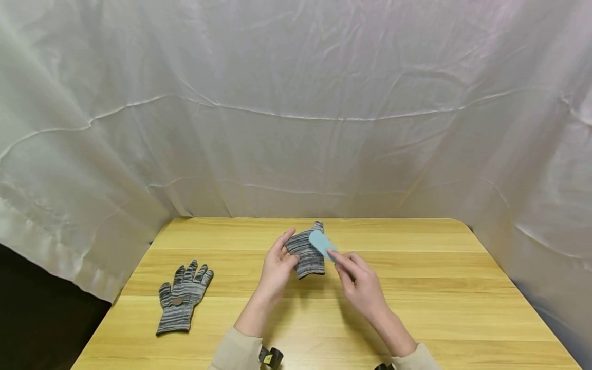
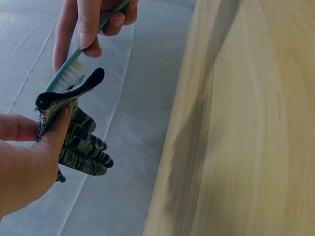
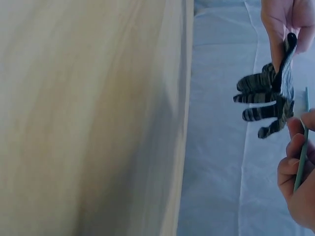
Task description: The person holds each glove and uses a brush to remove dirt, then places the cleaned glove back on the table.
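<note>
Two bare hands meet above a wooden table in the head view. The left hand (image 1: 279, 260) has its grip closed, pinching a grey striped glove (image 1: 305, 252) in mid-air; the right hand (image 1: 363, 285), its grip also closed, holds a pale blue brush (image 1: 320, 242) over that glove. A second striped glove (image 1: 189, 294) with a brown spot (image 1: 177, 301) lies flat on the table (image 1: 439, 288), to the left.

Left wrist view: white bristles (image 2: 69, 74) face the glove near its dark-edged cuff.

Right wrist view: the glove's fingers (image 3: 257, 97) stick out sideways, the brush beside it.
</note>
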### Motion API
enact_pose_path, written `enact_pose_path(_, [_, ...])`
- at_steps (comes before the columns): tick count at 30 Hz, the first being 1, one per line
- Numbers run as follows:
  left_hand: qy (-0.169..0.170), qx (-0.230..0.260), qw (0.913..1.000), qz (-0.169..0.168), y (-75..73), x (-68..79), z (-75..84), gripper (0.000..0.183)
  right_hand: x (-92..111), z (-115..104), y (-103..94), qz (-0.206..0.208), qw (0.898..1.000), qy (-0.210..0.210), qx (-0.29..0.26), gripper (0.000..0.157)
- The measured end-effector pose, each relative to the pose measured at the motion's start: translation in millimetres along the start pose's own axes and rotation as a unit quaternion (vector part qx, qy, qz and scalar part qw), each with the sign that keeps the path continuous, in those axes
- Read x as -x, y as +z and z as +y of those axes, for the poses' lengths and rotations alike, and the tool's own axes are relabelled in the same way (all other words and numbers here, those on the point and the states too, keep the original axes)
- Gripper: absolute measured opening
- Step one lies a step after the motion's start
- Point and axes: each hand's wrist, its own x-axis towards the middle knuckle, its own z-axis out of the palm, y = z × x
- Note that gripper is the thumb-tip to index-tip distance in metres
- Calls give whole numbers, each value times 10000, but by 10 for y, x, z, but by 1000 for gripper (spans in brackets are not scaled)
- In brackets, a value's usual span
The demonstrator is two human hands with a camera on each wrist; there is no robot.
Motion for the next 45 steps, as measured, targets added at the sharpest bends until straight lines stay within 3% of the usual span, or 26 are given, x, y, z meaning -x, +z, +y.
enact_pose_path(10, [7, -72, 10000, 68, -15, 5, 26, 67, -37, 32, -95, 324, 9983, 484, -40, 42])
enact_pose_path(22, [60, 57, 9995, -291, 16, 7, -11, 67, -42, -107, 32, 132, 9980, -337, -515, 45])
enact_pose_path(33, [128, -102, 9989, -439, 32, 20, -33, 68, 34, -167, 113, -511, 9984, -174, -139, 50])
enact_pose_path(45, [241, 127, 9978, -598, 37, 19, -41, 69, 43, -143, 112, -521, 9986, -127, -46, 51])
